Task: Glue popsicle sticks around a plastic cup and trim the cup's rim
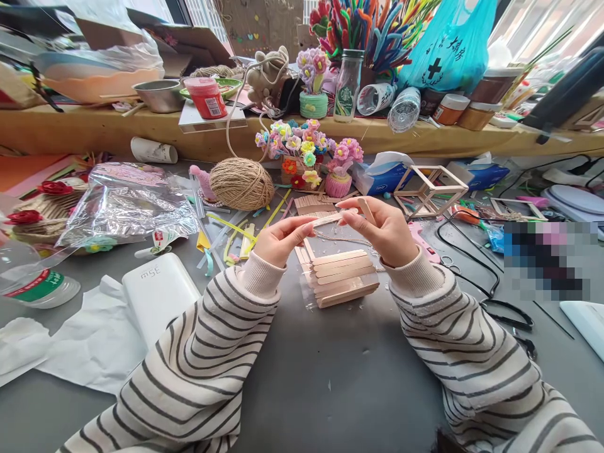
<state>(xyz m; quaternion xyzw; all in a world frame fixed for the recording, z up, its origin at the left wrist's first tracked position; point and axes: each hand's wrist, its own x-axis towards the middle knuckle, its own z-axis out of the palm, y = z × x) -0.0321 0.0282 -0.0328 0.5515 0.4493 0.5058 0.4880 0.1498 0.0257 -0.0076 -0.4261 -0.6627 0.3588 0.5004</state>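
Observation:
My left hand (282, 240) pinches one end of a pale wooden craft stick (327, 219) between thumb and fingertips. The other end is in the fingers of my right hand (383, 230), so the stick lies level between the two hands. A second craft stick (366, 210) sticks up from my right hand's grip. Just below the hands, a small structure of craft sticks (340, 272) laid side by side rests on the grey table, with clear film at its left side. Behind the held stick is a pile of loose craft sticks (313, 205).
A ball of twine (241, 184), pipe-cleaner flowers (306, 146) and an open stick frame (431, 189) stand behind. To the right are a pink glue gun (423, 243), cables and black-handled scissors (508, 313). A white power bank (160, 292) lies on the left.

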